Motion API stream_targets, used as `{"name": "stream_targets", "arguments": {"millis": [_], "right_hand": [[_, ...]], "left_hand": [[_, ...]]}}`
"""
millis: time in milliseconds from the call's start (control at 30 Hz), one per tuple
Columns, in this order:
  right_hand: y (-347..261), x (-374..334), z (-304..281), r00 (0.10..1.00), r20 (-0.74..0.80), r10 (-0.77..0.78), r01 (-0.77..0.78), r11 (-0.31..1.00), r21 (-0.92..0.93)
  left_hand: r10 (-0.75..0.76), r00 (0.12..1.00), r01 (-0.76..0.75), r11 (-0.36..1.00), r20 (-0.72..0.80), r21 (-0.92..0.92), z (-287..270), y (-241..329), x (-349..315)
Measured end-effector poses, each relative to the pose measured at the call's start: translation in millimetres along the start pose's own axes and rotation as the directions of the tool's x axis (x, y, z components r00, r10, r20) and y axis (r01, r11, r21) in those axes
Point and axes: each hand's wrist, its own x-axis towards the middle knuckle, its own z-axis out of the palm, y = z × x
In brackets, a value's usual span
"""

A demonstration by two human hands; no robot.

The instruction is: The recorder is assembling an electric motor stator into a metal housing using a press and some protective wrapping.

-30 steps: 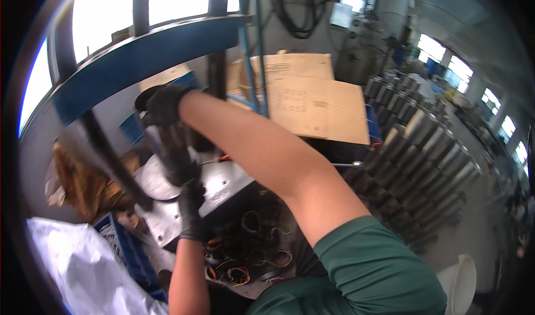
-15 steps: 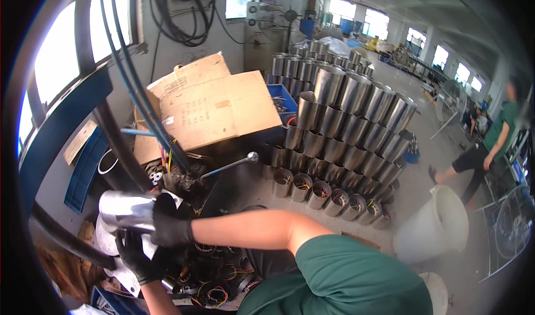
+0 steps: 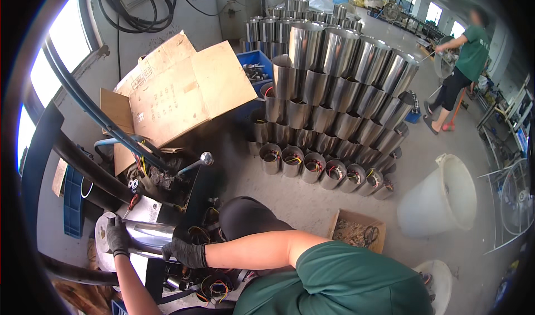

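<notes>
A shiny metal cylinder [image 3: 149, 232] lies on its side over the machine's pale metal plate, low at the left. My left hand [image 3: 117, 237], in a dark glove, grips its left end beside a round grey disc [image 3: 101, 236]. At the other end my right hand [image 3: 185, 252], also gloved, is closed around the rim; its fingertips are partly hidden. Just behind the cylinder, a screwdriver [image 3: 132, 203] with a red and black handle rests on a metal block [image 3: 146, 210]. Beneath my right forearm are several motor parts with coloured wires [image 3: 216, 288].
A lever with a ball knob [image 3: 206, 158] sticks out from the machine. Stacked metal cylinders [image 3: 329, 92] stand ahead, beyond a cardboard box [image 3: 178, 89]. To the right are a white bucket [image 3: 429, 203] and a shallow box [image 3: 358, 228] holding scissors. Another person [image 3: 468, 59] stands farther off.
The cylinder has come down toward the plate, and its left end now meets the disc. My left hand has shifted to that end. The view has turned; the other person has moved farther away.
</notes>
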Motion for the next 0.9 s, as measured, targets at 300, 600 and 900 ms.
{"name": "stream_targets", "arguments": {"millis": [300,600,900], "right_hand": [[-72.5,27.9,8.6,0.670,-0.430,0.605,-0.370,0.775,0.513],[-110.6,-28.7,-47.0,0.624,-0.264,0.736,-0.360,0.570,0.739],[-165.9,-18.4,-281.9,0.712,0.034,0.701,-0.668,0.692,-0.273]], "left_hand": [[-0.197,0.975,0.203,0.978,-0.106,0.056,-5.8,-12.2,6.2],[-0.325,0.945,0.317,0.939,-0.041,-0.131,33.5,-53.4,27.3],[-0.229,0.972,0.236,0.943,-0.057,0.237,27.9,-83.7,2.7]]}}
